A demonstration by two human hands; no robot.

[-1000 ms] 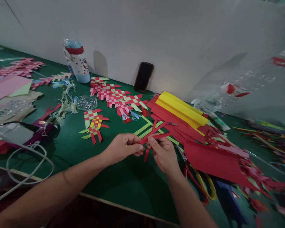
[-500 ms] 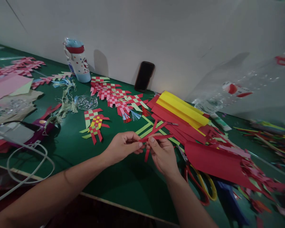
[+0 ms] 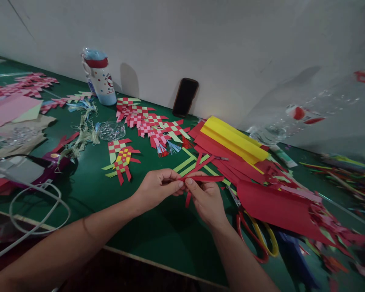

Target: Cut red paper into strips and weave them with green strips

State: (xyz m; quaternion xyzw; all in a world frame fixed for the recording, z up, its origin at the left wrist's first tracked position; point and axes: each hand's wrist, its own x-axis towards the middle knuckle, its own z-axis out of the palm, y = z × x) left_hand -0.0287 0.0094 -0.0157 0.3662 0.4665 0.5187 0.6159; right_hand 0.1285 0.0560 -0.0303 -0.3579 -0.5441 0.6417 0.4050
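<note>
Between the fingertips of both hands is a red paper strip (image 3: 211,178), with one end sticking out to the right and another red piece hanging below. My left hand (image 3: 161,184) pinches it with thumb and fingers. Thumb and forefinger of my right hand (image 3: 207,198) press on it close beside the left fingertips. Just beyond the hands, light green paper strips (image 3: 184,164) and crossed red strips lie on the green table (image 3: 170,239). Woven paper fish (image 3: 121,160) in red, green and yellow rest to the left of them.
Scissors (image 3: 263,239) with red and yellow handles lie right of my right hand, beside red paper sheets (image 3: 273,207) and folded yellow paper (image 3: 234,138). Farther back stand a flask (image 3: 100,79), a phone (image 3: 185,97) leaning on the wall and a clear plastic bottle (image 3: 304,113). A white cable (image 3: 59,202) loops at left.
My right thumb has slid slightly left along the red strip, closer to my left fingertips. The strip's right end has dropped a little. My left hand is almost unmoved.
</note>
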